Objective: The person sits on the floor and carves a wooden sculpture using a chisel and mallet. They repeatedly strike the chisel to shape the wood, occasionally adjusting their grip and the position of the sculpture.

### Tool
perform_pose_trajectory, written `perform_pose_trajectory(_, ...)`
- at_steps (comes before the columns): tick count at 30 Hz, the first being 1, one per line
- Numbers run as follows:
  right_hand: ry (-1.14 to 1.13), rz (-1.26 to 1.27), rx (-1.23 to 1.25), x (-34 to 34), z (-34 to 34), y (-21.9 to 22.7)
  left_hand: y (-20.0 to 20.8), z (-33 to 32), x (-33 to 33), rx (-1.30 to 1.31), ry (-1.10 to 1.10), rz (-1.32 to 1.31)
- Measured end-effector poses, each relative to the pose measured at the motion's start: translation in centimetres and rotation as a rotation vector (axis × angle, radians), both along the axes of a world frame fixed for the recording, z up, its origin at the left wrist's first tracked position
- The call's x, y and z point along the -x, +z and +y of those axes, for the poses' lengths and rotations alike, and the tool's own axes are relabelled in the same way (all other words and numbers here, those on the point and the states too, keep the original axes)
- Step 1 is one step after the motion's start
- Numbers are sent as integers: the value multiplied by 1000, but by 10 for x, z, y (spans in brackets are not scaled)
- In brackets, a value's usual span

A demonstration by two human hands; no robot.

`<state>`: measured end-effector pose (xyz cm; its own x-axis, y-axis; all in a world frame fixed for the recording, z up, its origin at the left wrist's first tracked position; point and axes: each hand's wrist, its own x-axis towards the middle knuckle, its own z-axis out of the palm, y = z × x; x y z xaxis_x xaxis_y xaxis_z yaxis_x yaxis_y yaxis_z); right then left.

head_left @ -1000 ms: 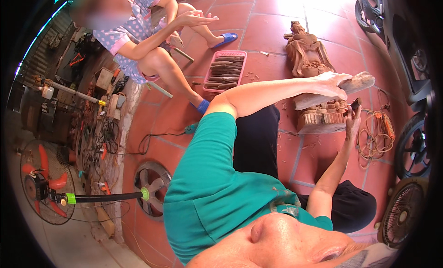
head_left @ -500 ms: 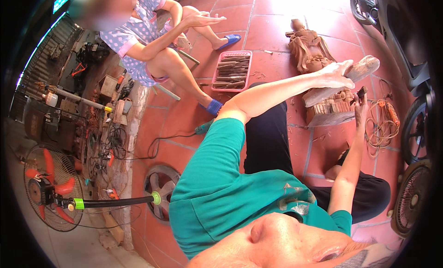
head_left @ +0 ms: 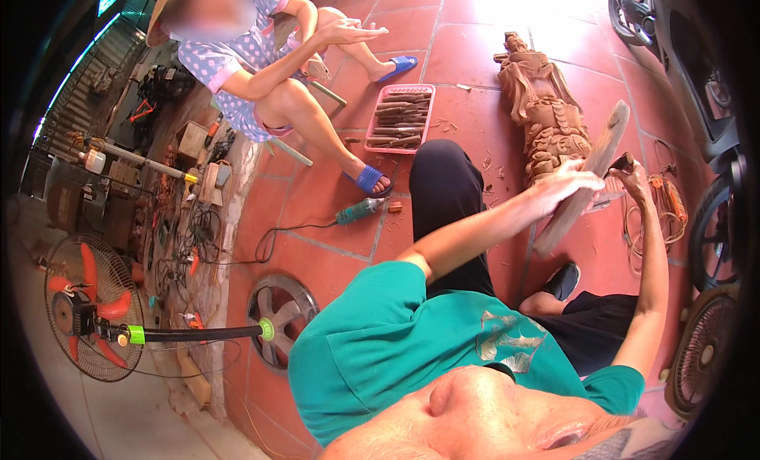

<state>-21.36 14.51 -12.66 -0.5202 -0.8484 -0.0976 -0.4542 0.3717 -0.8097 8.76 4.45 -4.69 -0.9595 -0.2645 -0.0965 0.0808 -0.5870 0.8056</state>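
My left hand is closed round the middle of a long, weathered wooden club, which slants up and to the right. My right hand grips a dark-handled carving chisel, just right of the club; its lower part is hidden. Beyond both hands lies a brown carved wooden statue on the tiled floor, with carved folds and ornament along its body. The club and my left hand cover its near end.
A pink basket of several dark-handled tools stands left of the statue. Another person sits beyond it with a palm up. A green power tool, a fan, an orange cord and a motorbike surround me.
The club has swung from lying across the statue's near end to a steeper slant closer to me. My right hand has risen beside it. The view has shifted, showing more of the statue.
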Motion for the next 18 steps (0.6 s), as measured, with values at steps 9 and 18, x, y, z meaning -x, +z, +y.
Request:
perform_pose_trajectory(9,191,174,91,-22,-1,15,-42,35,-7,-50,124,-37)
perform_pose_trajectory(18,268,262,166,-20,-10,19,-72,36,-2,25,234,-156)
